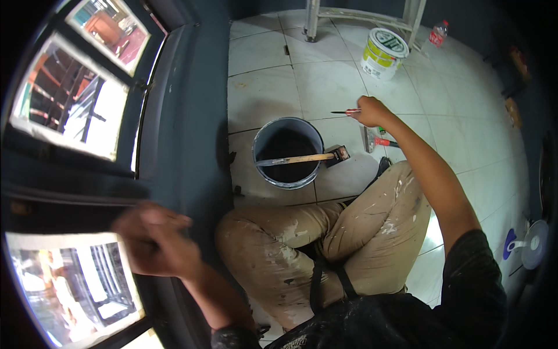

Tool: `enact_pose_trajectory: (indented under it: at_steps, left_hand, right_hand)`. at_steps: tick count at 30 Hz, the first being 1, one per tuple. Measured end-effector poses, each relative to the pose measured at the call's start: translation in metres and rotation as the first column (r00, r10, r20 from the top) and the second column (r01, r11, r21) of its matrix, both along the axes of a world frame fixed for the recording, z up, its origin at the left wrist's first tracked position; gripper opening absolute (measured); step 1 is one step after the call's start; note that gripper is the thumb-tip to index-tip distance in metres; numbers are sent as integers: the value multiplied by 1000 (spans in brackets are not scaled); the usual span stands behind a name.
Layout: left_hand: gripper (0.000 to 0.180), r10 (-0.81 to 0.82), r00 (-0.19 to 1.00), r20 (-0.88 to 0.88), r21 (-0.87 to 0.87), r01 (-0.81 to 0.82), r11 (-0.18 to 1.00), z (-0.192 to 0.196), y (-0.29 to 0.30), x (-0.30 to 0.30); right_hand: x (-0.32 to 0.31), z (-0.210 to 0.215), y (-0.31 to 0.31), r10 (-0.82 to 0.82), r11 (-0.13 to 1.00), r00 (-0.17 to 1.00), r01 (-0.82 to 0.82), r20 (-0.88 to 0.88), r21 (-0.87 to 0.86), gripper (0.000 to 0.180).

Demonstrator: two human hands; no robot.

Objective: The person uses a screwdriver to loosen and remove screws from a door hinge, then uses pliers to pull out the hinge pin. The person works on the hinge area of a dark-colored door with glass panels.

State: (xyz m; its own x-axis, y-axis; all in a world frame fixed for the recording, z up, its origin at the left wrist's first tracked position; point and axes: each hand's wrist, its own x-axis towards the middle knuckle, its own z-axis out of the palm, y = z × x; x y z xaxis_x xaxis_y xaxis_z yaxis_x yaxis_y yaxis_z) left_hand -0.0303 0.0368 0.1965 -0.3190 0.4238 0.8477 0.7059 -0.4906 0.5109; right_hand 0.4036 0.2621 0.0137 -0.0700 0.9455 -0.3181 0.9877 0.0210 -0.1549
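The right hand (370, 111) is stretched out low over the white tile floor (325, 81), its fingers (356, 111) clenched on a thin screwdriver (343, 111) with a red handle; the dark shaft sticks out to the left of the fingertips, level with the floor and just above it. Just below the fingers, toward the knees, stands an open bucket (288, 152) of dark paint, and a brush (302, 158) lies across its rim, wooden handle over the paint and head hanging past the right edge. To the right of the bucket and just under the wrist, a scraper (375, 139) with a red handle lies flat on the tiles. Well beyond the fingers, a white and green pail (383, 53) sits closed near the foot of a ladder (360, 14), with a small plastic bottle (437, 34) just right of it. The left hand (152, 238) is raised close to the camera and blurred, pressed against the dark frame (174, 145) between the window panes; its fingers look curled, but I cannot tell whether they grip anything. Between the two arms, the person's knees in paint-spattered tan trousers (325, 244) are bent toward the bucket. Far to the right of the fingers, a small white fan (532, 244) stands by the dark wall.
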Motion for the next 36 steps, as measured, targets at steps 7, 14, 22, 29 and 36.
enact_pose_trajectory:
  at_steps: [7, 14, 22, 29, 36]
  left_hand:
    - [14, 37, 999, 28, -707, -6, 707, -117, -142, 48]
    - [17, 180, 980, -84, -797, -174, 578, -112, -191, 34]
    - [29, 269, 896, 353, -830, 167, 532, -135, -178, -59]
    - [23, -201, 967, 159, -683, 254, 685, -150, -134, 3]
    - [23, -237, 963, 131, -664, 262, 700, -182, -118, 54]
  right_hand:
    - [5, -77, 30, 29, 999, 981, -32, -191, -13, 42]
    - [6, -79, 22, 9, 1000, 982, -11, -186, -9, 51]
    - [26, 5, -15, 175, 984, 794, -125, -582, 125, 62]
    - [136, 47, -84, 172, 982, 803, -94, -570, 165, 51]
    - [188, 75, -153, 5, 998, 822, 35, -570, 59, 45]
